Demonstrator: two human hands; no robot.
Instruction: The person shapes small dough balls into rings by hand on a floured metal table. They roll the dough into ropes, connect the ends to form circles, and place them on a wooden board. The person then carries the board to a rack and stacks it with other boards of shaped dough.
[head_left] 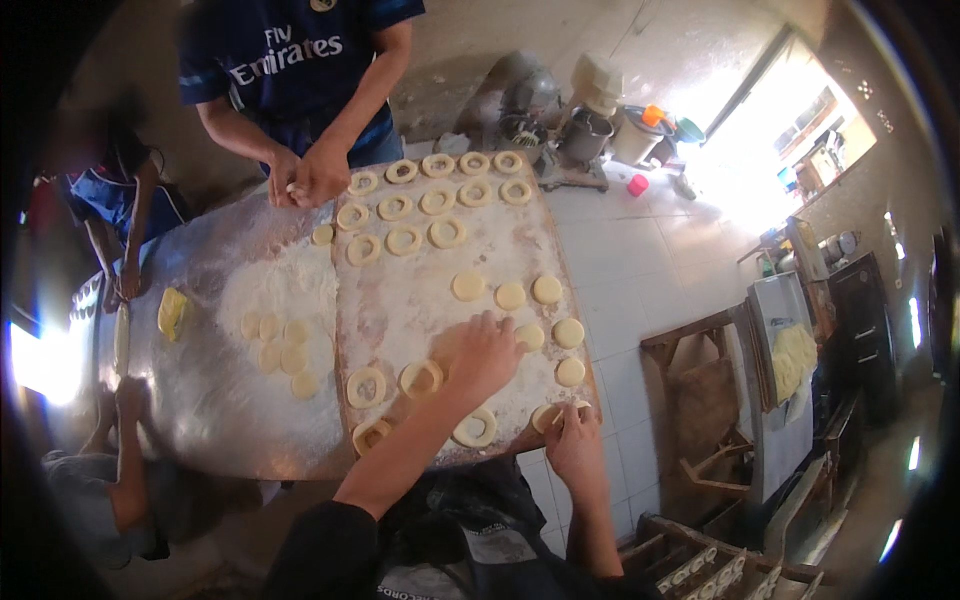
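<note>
My left hand (485, 358) reaches over the floured wooden board (400, 310), fingers extended and low. Its side is against a flat dough disc (531, 337); more dough discs (568, 333) sit to the right of it. At the board's near right corner, my right hand (578, 445) has its fingers closed on a piece of dough (545, 418), partly hidden by the fingers. Under and beside my left forearm are dough rings (475, 427), one partly covered by the arm. Rows of further dough rings (437, 202) fill the far side of the board.
To the left is a metal-topped table (200, 400) with loose flour and several dough pieces (292, 357), plus a yellow packet (172, 314). Across from me a person's hands (312, 175) work dough; other people stand at the left. Buckets (637, 135) and a wooden stand (700, 400) are on the right.
</note>
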